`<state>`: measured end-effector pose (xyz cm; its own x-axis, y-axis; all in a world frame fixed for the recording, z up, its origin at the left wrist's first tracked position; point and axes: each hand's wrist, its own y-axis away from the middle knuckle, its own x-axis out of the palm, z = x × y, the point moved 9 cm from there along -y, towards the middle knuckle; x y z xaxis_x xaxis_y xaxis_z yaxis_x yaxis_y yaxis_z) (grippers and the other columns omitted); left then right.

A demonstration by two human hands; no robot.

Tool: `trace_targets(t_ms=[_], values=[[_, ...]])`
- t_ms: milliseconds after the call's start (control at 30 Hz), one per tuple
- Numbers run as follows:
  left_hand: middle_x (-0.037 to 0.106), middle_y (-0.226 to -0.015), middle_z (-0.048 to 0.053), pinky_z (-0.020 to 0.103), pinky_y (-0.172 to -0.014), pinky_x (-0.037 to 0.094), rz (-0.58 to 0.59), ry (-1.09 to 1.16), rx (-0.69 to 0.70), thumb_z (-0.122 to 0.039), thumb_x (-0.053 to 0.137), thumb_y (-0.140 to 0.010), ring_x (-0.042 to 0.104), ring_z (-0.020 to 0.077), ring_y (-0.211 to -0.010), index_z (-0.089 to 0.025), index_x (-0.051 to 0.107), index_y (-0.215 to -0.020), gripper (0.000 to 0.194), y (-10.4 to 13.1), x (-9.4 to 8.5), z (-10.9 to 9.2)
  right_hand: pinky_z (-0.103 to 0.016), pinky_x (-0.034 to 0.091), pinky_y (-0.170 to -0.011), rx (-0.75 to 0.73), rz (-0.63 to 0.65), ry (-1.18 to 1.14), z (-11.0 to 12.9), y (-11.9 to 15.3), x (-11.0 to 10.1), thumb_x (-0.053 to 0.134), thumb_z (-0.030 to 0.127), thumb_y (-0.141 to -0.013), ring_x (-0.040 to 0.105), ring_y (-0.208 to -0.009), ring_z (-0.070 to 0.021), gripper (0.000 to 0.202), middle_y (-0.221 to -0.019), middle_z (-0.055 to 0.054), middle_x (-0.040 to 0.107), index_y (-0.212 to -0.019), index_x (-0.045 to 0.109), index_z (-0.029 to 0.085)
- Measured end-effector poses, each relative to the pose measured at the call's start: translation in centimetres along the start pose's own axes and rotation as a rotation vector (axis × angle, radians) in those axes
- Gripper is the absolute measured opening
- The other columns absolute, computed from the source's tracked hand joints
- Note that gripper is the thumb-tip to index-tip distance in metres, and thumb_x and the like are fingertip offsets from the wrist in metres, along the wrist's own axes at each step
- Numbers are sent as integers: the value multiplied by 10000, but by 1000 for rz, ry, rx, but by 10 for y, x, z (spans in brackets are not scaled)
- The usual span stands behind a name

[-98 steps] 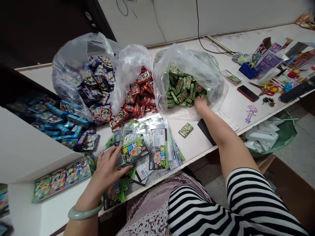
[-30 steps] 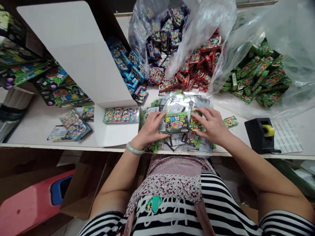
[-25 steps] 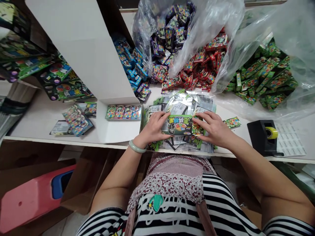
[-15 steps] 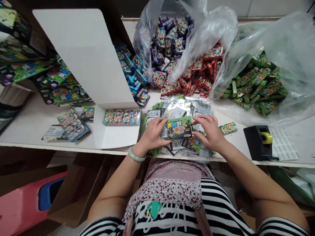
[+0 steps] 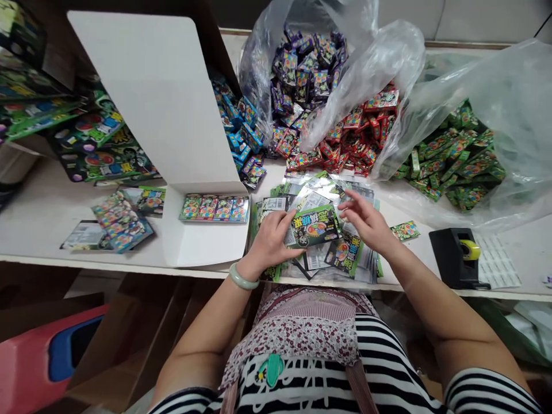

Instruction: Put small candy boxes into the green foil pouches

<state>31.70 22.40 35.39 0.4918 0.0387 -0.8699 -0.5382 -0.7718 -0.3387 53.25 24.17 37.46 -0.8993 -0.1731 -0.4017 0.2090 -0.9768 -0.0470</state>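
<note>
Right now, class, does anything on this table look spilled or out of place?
One small green box lies alone beside the right hand, apart from the bagged green boxes. Blue boxes spill loosely behind the white carton.

The left hand (image 5: 269,241) grips a green printed pouch (image 5: 314,225) over a heap of flat pouches (image 5: 321,192) on the surface (image 5: 38,218); the right hand (image 5: 366,221) touches its far edge. Behind lie clear bags of purple (image 5: 302,63), red (image 5: 357,138) and green packets (image 5: 452,158). A tape dispenser (image 5: 455,259) sits to the right.
</note>
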Motion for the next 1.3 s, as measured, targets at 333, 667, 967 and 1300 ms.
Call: trace_targets(t_ms=[333,667,967,1300], values=[[543,-1232,195,524,-974,490,-10,24,81,-592,732,-777,537,354,-1143,-143,335,-1521,955,0,11,-12,-439,577,-775,155,10,-79,-24,14,13,498,490,-953,662,-816,-232,637,-929,-82,700,-1517,354,232],[508,-1271,170,517,-1011,498,-51,70,47,-570,761,-769,538,344,-1174,-202,268,-1562,1004,5,-14,-4,-518,465,-989,-90,-169,572,-19,-103,-80,579,407,-919,605,-1077,-309,312,-1110,-144,682,-1122,673,191],[496,-1319,166,520,-1046,489,-45,90,9,-574,748,-786,530,346,-1216,-225,221,-1580,1015,4,-16,0,-585,297,-1006,113,-430,1212,-43,-199,-148,504,316,-942,506,-1154,-361,371,-1242,-257,570,-1207,565,64],[494,-1303,163,519,-1046,487,-32,86,9,-584,739,-792,534,344,-1205,-228,215,-1581,1011,3,-12,2,-507,302,-984,-129,-313,1061,-49,-118,-101,533,294,-917,472,-1220,-348,247,-1221,-118,691,-1071,714,223]])
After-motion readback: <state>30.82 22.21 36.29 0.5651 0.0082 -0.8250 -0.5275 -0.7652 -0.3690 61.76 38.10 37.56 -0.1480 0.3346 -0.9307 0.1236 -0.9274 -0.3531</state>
